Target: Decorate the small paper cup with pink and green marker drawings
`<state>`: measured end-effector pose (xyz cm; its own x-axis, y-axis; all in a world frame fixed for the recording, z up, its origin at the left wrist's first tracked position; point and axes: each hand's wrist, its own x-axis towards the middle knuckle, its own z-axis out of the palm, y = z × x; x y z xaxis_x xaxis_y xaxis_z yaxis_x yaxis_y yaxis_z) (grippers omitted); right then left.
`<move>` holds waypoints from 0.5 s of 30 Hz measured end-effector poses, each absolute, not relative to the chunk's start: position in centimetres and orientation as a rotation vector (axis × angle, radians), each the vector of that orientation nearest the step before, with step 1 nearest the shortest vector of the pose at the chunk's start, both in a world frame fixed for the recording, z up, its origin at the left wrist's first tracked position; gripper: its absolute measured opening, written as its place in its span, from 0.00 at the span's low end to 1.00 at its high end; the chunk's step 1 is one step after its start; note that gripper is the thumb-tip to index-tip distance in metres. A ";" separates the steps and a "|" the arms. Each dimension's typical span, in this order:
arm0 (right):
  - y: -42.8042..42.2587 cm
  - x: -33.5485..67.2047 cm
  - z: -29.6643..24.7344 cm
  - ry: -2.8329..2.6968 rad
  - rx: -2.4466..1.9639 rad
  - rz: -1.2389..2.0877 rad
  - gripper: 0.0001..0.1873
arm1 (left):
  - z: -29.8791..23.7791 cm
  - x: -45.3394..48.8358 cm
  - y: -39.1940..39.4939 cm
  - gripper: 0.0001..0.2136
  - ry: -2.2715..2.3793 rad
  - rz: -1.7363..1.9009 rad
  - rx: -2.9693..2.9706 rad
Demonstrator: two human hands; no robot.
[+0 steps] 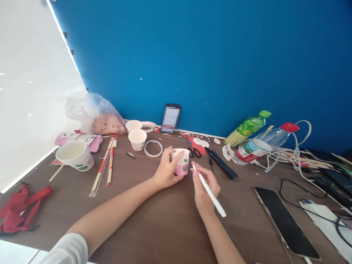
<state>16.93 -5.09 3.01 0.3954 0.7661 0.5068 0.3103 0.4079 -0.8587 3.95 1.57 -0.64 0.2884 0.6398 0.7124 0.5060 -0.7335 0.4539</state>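
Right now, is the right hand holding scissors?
No, the right hand holds a white pen, and the scissors lie on the table behind the cup.

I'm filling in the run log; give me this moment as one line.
left hand: grips paper cup on table | right hand: holds white pen, tip at cup | nearby: scissors, tape roll
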 end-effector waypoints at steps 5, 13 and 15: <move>-4.8 17.1 2.8 -1.207 -1.196 0.365 0.07 | -0.8 4.0 1.8 0.43 1.068 1.412 2.339; -4.3 17.1 1.5 -1.115 -1.306 0.276 0.09 | -0.9 4.1 2.1 0.43 0.929 1.464 2.365; -4.4 17.0 1.6 -1.134 -1.303 0.283 0.08 | -0.8 4.0 2.0 0.42 0.923 1.451 2.382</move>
